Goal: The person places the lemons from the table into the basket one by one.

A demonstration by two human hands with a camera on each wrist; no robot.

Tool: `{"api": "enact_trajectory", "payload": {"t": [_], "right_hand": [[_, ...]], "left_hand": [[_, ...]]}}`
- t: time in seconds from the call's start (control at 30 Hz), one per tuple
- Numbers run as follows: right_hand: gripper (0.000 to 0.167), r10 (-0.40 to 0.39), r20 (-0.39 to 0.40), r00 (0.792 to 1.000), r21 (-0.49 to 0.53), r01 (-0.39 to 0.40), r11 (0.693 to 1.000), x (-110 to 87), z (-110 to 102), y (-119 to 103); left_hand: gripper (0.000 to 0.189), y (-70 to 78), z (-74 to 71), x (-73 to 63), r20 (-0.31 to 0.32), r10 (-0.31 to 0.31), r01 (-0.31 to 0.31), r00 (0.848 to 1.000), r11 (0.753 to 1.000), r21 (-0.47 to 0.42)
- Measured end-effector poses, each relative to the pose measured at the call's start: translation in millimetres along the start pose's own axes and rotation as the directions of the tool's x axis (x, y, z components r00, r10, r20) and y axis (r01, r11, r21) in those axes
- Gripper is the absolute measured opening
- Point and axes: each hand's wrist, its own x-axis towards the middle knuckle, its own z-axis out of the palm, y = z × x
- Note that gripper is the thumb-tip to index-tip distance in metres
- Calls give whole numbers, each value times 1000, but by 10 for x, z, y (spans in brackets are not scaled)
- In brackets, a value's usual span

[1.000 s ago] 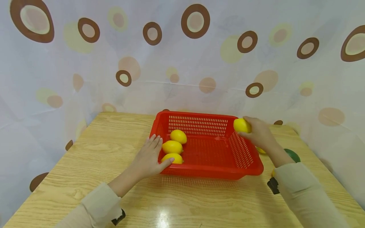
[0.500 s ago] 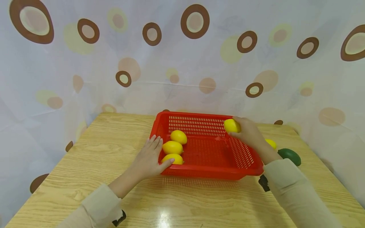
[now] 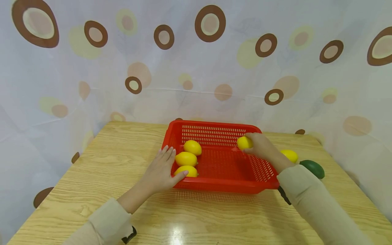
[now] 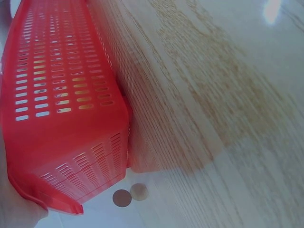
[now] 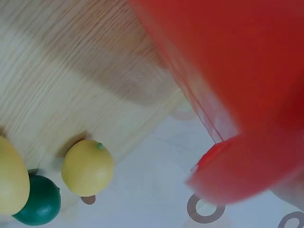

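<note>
While gripping one lemon (image 3: 244, 143) in the right hand (image 3: 261, 146) above the mid-frame red basket (image 3: 225, 185), rests the straight-fingered left hand (image 3: 159, 170) against it; probably halfway: three lemons (image 3: 186, 159) inside, two lemons (image 5: 88, 167) and a green fruit (image 3: 313, 169) left outside.

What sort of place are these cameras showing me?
Probably an indoor setup staged for tabletop work: a wooden table with spotted sheeting behind it and along its sides, and a red basket with lemons in it.
</note>
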Motion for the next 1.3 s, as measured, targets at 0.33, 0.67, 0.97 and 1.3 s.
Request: {"api": "enact_trajectory", "payload": {"t": [0.33, 0.67, 0.97, 1.3], "right_hand": [[54, -5, 105, 994, -6, 6, 1000, 23, 72, 26], [58, 1, 242, 970, -22, 5, 1000, 6, 154, 18], [57, 24, 327, 945, 0, -25, 1000, -16, 209, 29], [45, 1, 325, 946, 1, -2, 1000, -31, 213, 27]], "left_hand": [[81, 7, 1, -4, 2, 0, 0, 1000, 1000, 1], [82, -2, 18, -13, -4, 1, -1, 1000, 1000, 3], [82, 0, 22, -14, 5, -4, 4, 1000, 1000, 6], [82, -2, 9, 6, 7, 0, 0, 1000, 1000, 7]]}}
